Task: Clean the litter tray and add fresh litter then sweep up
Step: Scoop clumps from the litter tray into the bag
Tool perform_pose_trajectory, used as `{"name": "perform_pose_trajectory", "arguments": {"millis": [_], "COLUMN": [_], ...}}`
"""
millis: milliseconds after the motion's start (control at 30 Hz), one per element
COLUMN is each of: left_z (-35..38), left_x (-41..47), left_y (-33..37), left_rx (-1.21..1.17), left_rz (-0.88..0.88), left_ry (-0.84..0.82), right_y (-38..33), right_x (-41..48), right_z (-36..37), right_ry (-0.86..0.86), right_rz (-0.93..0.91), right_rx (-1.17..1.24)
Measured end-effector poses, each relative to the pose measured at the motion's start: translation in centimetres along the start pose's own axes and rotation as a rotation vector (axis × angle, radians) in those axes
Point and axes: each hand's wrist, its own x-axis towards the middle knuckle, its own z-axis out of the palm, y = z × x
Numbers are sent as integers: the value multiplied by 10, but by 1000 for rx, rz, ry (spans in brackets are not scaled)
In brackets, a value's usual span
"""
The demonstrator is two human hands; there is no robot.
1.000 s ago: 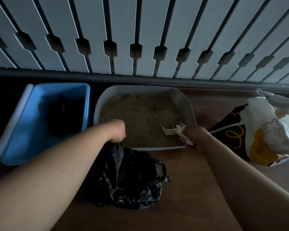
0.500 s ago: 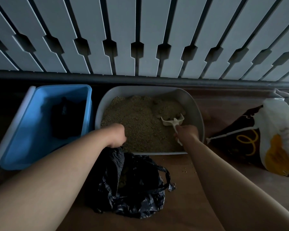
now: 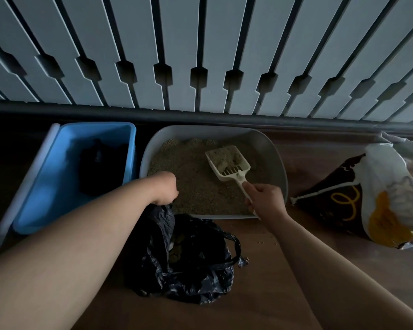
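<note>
Head view: scoop over litter tray, inside rim.

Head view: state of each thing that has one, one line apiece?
Scoop: lifted, holding clumps.
Litter tray: filled with litter.
Black bag: open, on floor.
Litter sack: opened, lying down.
Blue bin: uncovered, dark item inside.
Left hand: gripping bag's edge.
Right hand: gripping scoop handle.

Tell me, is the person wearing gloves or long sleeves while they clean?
No. Both the left hand and the right hand are bare, with no gloves. Both forearms are bare too, right to the bottom of the picture, so no sleeves show. No watch, ring or bracelet is visible, though the light is dim.
</note>
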Motion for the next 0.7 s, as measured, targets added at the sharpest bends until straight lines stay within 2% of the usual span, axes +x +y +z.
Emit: {"name": "perform_pose_trajectory", "arguments": {"millis": [700], "left_z": [-8], "left_x": [-20], "left_y": [-16], "left_rx": [-32], "left_rz": [-1], "left_ry": [75], "right_y": [10], "right_x": [-27], "right_z": [0], "right_ry": [-15], "right_rz": [-43], "right_rx": [-225]}}
